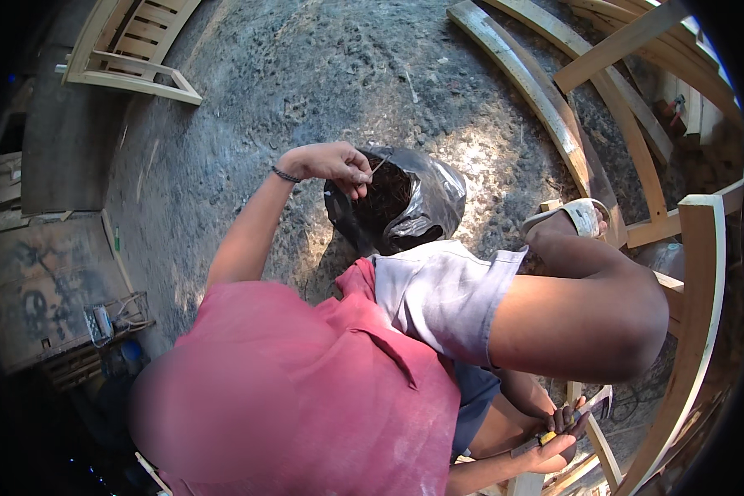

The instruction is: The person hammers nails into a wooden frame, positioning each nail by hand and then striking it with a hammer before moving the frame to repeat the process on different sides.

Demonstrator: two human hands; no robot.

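My left hand (pixel 336 167), a dark bracelet at its wrist, reaches over the mouth of a black plastic bag (pixel 438 192). Its fingertips pinch a thin, pale, stick-like piece (pixel 378 166). Dark brown, thin loose stuff (pixel 388 186) lies inside the bag; its kind is too small to tell. Low on the right, my right hand (pixel 554 450) is closed around a hammer (pixel 605 403) with some yellow on its handle. Dark fingers or toes in shade lie against the handle; whose they are is unclear. My bent left leg (pixel 579 322) partly hides that area.
Curved wooden pieces (pixel 529 83) lie at the far right, joined by straight slats. An upright curved board (pixel 698 331) stands right of my knee. A slatted wooden frame (pixel 132 58) stands at the far left. Rough grey ground (pixel 248 91) surrounds the bag. A sandal (pixel 587 217) is on my foot.
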